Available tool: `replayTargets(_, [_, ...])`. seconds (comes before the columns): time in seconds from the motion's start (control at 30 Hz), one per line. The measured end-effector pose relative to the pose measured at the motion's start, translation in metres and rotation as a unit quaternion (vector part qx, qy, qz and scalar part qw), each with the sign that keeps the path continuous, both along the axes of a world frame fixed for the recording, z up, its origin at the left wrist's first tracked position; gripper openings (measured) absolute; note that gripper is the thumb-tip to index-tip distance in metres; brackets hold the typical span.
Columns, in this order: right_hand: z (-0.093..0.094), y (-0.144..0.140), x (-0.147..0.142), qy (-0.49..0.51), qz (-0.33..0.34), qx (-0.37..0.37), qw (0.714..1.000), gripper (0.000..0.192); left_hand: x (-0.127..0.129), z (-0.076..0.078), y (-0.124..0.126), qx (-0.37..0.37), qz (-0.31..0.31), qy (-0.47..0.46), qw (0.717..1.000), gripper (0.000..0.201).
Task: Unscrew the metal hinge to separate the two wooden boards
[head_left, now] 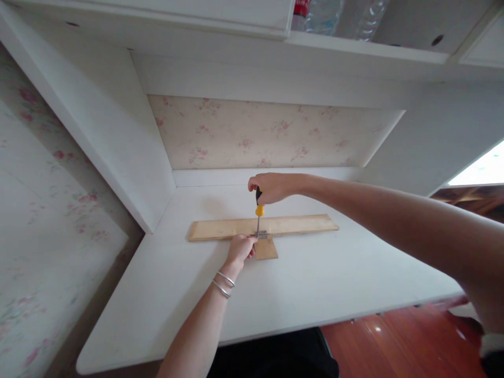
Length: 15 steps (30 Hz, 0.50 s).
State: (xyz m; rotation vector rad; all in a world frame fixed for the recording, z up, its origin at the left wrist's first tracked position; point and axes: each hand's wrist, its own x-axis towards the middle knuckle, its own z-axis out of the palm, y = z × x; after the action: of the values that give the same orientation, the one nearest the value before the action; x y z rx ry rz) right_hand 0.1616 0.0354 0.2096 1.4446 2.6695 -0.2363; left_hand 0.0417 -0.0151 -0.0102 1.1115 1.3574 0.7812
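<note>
My right hand [271, 188] is wrapped round the black and yellow handle of a screwdriver [260, 210]. The shaft points down, its tip at the left part of a metal hinge [262, 234]. This hinge lies across the joint between a long wooden board [301, 224] and a small wooden piece [266, 249]. My left hand [241, 248] is closed, with thumb and finger pressed together beside the screwdriver tip, at the hinge's left end. What is between those fingers is hidden or too small to make out.
Both wooden parts lie on a white desk [315, 278]. A white side panel [106, 115] stands at the left. Above is a shelf [366, 52] with plastic bottles [323, 16]. A black chair seat [275, 357] is below the desk's front edge.
</note>
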Motion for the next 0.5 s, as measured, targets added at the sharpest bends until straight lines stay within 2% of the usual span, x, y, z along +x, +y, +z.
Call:
replayTargets(0.13, [0.0057, -0.0041, -0.0023, -0.042, -0.046, -0.053, 0.997, 0.035, -0.0002, -0.0028, 0.0010, 0.005, -0.005, -0.002, 1.000, 0.018])
replayTargets(0.2, [0.0056, -0.0038, -0.0025, -0.042, -0.012, -0.038, 0.998, 0.032, -0.0003, -0.0032, 0.0010, 0.007, -0.006, -0.001, 1.000, 0.018])
replayTargets(0.3, [0.0028, -0.0018, -0.0022, -0.020, 0.034, -0.004, 0.999, 0.041, -0.0005, -0.0024, 0.0004, 0.008, -0.006, 0.002, 1.000, 0.016])
replayTargets(0.43, [0.0004, -0.0029, -0.0017, -0.052, -0.002, 0.028, 0.998, 0.031, -0.0011, -0.0015, -0.0007, 0.011, -0.006, 0.004, 1.000, 0.016])
replayTargets(0.5, [0.0014, -0.0062, -0.0015, -0.034, 0.025, 0.030, 0.999, 0.025, -0.0012, -0.0018, -0.0008, 0.012, -0.007, 0.004, 1.000, 0.016])
